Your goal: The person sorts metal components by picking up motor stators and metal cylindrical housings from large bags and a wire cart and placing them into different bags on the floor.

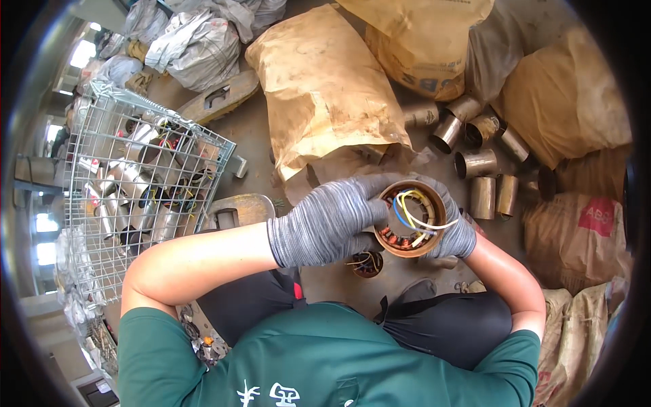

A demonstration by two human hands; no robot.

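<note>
Between my two gloved hands is a motor stator (411,218), a round metal housing with its open end facing up. Copper windings line the inside, and blue, yellow and white wires curl out over the rim. My left hand (332,218), in a grey striped knit glove, grips its left wall. On the other side my right hand (456,234), gloved alike, wraps round the right wall, its fingers partly hidden behind the housing. Below, another wound stator (367,263) with dark wires stands on the floor between my legs.
A wire mesh cage (146,197) at the left holds several metal cylinders and wires. A large brown paper sack (329,88) lies ahead. Several bare metal sleeves (477,164) are scattered at the right, beside stuffed sacks (576,234). White bags (196,51) are piled at the far left.
</note>
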